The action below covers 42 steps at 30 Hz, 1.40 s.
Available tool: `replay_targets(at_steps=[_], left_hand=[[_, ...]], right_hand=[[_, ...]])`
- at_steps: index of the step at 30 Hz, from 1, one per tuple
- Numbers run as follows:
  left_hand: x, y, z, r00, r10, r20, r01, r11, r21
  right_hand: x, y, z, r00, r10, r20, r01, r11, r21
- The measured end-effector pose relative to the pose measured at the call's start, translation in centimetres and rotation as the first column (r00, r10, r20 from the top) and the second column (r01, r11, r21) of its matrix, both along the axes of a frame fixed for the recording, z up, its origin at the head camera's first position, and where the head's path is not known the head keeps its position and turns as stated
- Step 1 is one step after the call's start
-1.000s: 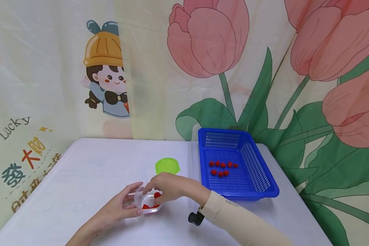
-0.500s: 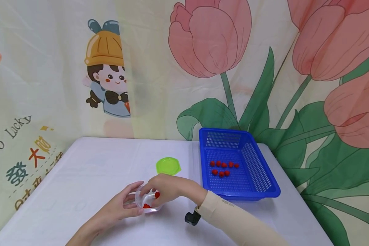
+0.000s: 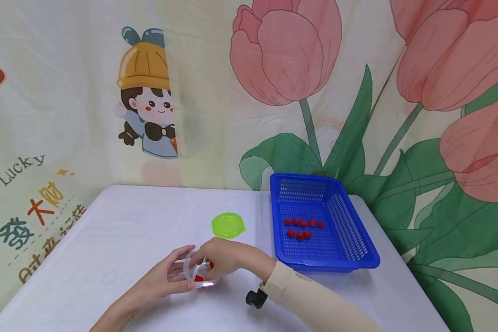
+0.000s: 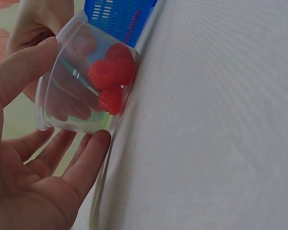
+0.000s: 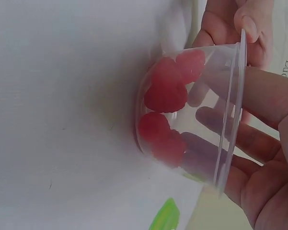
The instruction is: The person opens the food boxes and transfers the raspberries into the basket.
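A clear plastic cup (image 3: 205, 284) stands on the white cloth with several red raspberries (image 4: 104, 74) at its bottom. My left hand (image 3: 166, 276) holds the cup from the left, thumb at the near side and fingers round the far side. From the right, my right hand (image 3: 222, 256) reaches over the rim with its fingers down inside the cup. Through the clear wall in the right wrist view, these fingers (image 5: 206, 151) are spread, their tips close by the raspberries, and none is pinched between them. In the head view the right hand hides part of the cup.
A light green lid (image 3: 228, 225) lies flat behind the cup. At the right stands a blue plastic basket (image 3: 328, 266) with several raspberries (image 3: 303, 224) in two rows on its floor. A printed curtain (image 3: 207, 115) hangs behind the table.
My right hand has shifted slightly inside the cup and covers more of the raspberries in the head view. The left hand keeps its hold, and the basket and lid have stayed put.
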<state>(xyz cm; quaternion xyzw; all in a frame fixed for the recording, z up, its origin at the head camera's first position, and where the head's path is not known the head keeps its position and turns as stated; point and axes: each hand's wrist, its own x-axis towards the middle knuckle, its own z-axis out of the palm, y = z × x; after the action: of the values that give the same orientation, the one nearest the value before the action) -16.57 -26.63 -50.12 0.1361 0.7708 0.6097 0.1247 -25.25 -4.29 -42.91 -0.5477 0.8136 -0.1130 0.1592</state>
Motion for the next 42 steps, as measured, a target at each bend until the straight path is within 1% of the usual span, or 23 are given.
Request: replay_targets(at_steps=[6, 10, 13, 20, 26, 35, 42], left_hand=[[0.16, 0.08, 0.02, 1.000, 0.003, 0.020, -0.003, 1.000, 0.001], [0.17, 0.16, 0.04, 1.000, 0.005, 0.018, -0.005, 1.000, 0.000], [0.21, 0.19, 0.07, 1.000, 0.005, 0.016, -0.005, 1.000, -0.005], [0.18, 0.22, 0.23, 1.000, -0.004, 0.003, 0.004, 1.000, -0.007], [0.29, 0.15, 0.24, 1.000, 0.002, 0.018, -0.002, 1.000, -0.016], [0.16, 0.24, 0.21, 1.000, 0.008, 0.017, -0.008, 1.000, -0.021], [0.12, 0.18, 0.15, 1.000, 0.005, 0.029, -0.005, 1.000, -0.011]], right_hand=[[-0.15, 0.44, -0.42, 0.999, 0.007, 0.032, -0.005, 0.999, -0.039], [-0.18, 0.70, -0.60, 1.000, 0.006, 0.031, -0.004, 0.998, -0.062], [-0.05, 0.65, -0.51, 1.000, 0.006, 0.009, -0.006, 0.998, -0.055], [0.41, 0.04, 0.00, 0.999, -0.008, -0.038, 0.008, 1.000, 0.006], [0.65, -0.22, -0.06, 1.000, -0.021, -0.017, 0.021, 1.000, 0.012], [0.28, 0.17, -0.47, 0.999, -0.044, 0.013, 0.044, 0.999, -0.005], [-0.01, 0.06, -0.70, 0.999, -0.024, 0.031, 0.024, 1.000, 0.004]])
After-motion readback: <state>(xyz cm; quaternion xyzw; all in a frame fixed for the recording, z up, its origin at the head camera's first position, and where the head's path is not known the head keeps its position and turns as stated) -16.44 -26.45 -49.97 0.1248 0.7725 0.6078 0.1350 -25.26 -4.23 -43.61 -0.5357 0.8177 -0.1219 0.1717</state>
